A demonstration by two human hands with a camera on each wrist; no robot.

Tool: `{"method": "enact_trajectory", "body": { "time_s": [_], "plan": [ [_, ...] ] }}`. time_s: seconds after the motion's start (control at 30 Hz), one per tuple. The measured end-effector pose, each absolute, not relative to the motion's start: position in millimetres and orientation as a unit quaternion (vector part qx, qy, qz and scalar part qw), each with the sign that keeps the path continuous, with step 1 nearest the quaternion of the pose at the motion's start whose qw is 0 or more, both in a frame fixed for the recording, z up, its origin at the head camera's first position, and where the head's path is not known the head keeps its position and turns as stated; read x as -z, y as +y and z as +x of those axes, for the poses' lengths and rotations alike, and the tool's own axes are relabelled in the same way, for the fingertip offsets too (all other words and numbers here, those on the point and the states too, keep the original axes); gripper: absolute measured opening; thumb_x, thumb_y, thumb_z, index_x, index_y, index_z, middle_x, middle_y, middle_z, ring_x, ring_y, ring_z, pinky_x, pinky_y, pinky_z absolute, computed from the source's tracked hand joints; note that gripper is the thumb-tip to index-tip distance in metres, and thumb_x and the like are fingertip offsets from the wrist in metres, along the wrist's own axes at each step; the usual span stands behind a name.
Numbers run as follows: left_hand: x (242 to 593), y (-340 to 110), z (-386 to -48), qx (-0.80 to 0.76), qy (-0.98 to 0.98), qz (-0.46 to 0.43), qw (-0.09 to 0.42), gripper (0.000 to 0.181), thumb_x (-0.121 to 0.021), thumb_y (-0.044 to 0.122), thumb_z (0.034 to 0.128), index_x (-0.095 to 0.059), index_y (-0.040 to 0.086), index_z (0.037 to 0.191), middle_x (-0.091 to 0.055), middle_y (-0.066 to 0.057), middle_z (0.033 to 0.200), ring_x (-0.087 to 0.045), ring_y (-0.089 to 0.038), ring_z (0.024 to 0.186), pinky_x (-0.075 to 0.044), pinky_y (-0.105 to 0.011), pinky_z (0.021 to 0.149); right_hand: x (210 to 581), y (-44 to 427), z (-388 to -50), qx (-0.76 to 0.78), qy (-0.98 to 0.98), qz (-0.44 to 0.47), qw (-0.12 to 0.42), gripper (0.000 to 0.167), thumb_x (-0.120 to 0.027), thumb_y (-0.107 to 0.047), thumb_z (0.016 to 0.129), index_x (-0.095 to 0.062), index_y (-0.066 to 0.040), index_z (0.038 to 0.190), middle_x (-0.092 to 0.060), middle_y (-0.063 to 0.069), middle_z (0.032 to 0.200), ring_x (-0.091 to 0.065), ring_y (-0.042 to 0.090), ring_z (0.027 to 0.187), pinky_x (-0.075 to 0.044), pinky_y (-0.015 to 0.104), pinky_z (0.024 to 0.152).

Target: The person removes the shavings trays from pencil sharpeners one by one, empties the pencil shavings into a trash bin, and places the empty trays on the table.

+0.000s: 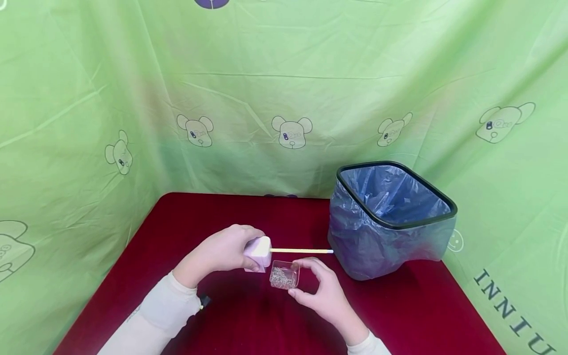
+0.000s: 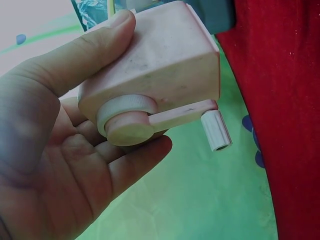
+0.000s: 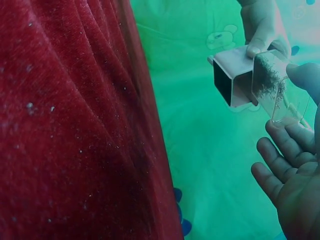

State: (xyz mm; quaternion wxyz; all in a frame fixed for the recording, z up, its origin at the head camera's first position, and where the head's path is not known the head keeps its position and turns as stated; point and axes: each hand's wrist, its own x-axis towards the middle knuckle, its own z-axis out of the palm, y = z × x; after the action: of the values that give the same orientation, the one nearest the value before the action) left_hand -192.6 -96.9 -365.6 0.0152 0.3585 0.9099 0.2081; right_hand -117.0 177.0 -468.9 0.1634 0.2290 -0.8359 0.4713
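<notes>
My left hand point(image 1: 226, 246) grips a pale pink crank pencil sharpener point(image 1: 259, 252) above the table. A yellow pencil point(image 1: 301, 251) sticks out of the sharpener toward the right. In the left wrist view the crank handle point(image 2: 216, 131) hangs off the sharpener's end, and the thumb lies along the body. My right hand point(image 1: 326, 293) pinches a small clear shavings drawer point(image 1: 284, 276) between thumb and fingers, just right of the sharpener. Grey shavings point(image 3: 270, 75) lie inside the drawer. In the right wrist view the sharpener's drawer slot point(image 3: 223, 82) gapes open.
A trash bin point(image 1: 377, 251) with a black rim and bluish plastic liner stands at the table's right, close behind the pencil's far end. Dark red cloth covers the table point(image 1: 213, 217). Green printed curtains point(image 1: 248, 98) hang around it. Small pale specks dot the cloth.
</notes>
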Motion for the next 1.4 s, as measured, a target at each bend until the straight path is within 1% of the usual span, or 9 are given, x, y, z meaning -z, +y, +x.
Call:
{"method": "enact_trajectory", "body": {
  "time_s": [0.17, 0.4, 0.6, 0.73, 0.93, 1.17, 1.4],
  "plan": [
    [371.0, -95.8, -194.2, -0.218, 0.91, 0.351, 0.023, 0.063, -0.095, 0.033, 0.0708, -0.068, 0.011, 0.124, -0.066, 0.01, 0.099, -0.058, -0.008, 0.084, -0.052, -0.028, 0.076, 468.0, 175.9, -115.3, -0.471, -0.835, 0.23, 0.167, 0.055, -0.091, -0.025, 0.077, -0.066, -0.023, 0.126, -0.068, -0.01, 0.12, -0.065, 0.014, 0.116, -0.051, 0.038, 0.103],
    [377.3, -95.0, -196.0, -0.21, 0.915, 0.344, 0.021, 0.06, -0.094, 0.033, 0.0714, -0.069, 0.012, 0.122, -0.066, 0.01, 0.097, -0.058, -0.008, 0.084, -0.052, -0.029, 0.075, 468.7, 175.9, -116.2, -0.479, -0.835, 0.221, 0.156, 0.054, -0.09, -0.024, 0.078, -0.066, -0.025, 0.126, -0.067, -0.014, 0.121, -0.064, 0.013, 0.117, -0.049, 0.038, 0.105],
    [383.2, -96.0, -199.3, -0.215, 0.914, 0.343, 0.023, 0.06, -0.095, 0.032, 0.0711, -0.069, 0.012, 0.121, -0.066, 0.01, 0.097, -0.058, -0.008, 0.084, -0.052, -0.03, 0.076, 469.1, 175.8, -116.0, -0.483, -0.833, 0.221, 0.154, 0.055, -0.09, -0.024, 0.078, -0.065, -0.025, 0.126, -0.067, -0.014, 0.121, -0.064, 0.014, 0.118, -0.049, 0.038, 0.106],
    [388.4, -96.0, -201.6, -0.223, 0.913, 0.34, 0.03, 0.061, -0.095, 0.032, 0.0707, -0.069, 0.012, 0.122, -0.065, 0.01, 0.095, -0.058, -0.008, 0.083, -0.052, -0.029, 0.076, 469.6, 175.3, -115.3, -0.482, -0.834, 0.222, 0.154, 0.054, -0.09, -0.024, 0.078, -0.065, -0.025, 0.127, -0.067, -0.013, 0.121, -0.063, 0.014, 0.118, -0.049, 0.039, 0.106],
    [394.7, -95.5, -205.1, -0.231, 0.915, 0.328, 0.041, 0.064, -0.096, 0.031, 0.0697, -0.068, 0.009, 0.123, -0.066, 0.008, 0.096, -0.058, -0.009, 0.082, -0.052, -0.03, 0.074, 468.7, 174.5, -114.8, -0.479, -0.833, 0.226, 0.16, 0.055, -0.09, -0.023, 0.078, -0.065, -0.024, 0.127, -0.067, -0.011, 0.122, -0.064, 0.014, 0.118, -0.049, 0.039, 0.105],
    [404.4, -93.1, -209.0, -0.216, 0.917, 0.335, 0.031, 0.06, -0.095, 0.029, 0.0708, -0.069, 0.011, 0.121, -0.065, 0.01, 0.094, -0.058, -0.007, 0.082, -0.052, -0.029, 0.075, 468.6, 174.2, -115.2, -0.482, -0.832, 0.224, 0.161, 0.055, -0.09, -0.023, 0.077, -0.066, -0.025, 0.126, -0.068, -0.014, 0.12, -0.064, 0.014, 0.118, -0.049, 0.038, 0.105],
    [411.2, -91.6, -209.9, -0.212, 0.918, 0.334, 0.027, 0.058, -0.095, 0.029, 0.0704, -0.069, 0.012, 0.12, -0.065, 0.01, 0.094, -0.058, -0.008, 0.083, -0.052, -0.03, 0.075, 469.3, 174.8, -115.4, -0.475, -0.832, 0.23, 0.17, 0.055, -0.09, -0.022, 0.077, -0.066, -0.025, 0.127, -0.068, -0.013, 0.12, -0.064, 0.015, 0.117, -0.049, 0.039, 0.104]
  ]
}}
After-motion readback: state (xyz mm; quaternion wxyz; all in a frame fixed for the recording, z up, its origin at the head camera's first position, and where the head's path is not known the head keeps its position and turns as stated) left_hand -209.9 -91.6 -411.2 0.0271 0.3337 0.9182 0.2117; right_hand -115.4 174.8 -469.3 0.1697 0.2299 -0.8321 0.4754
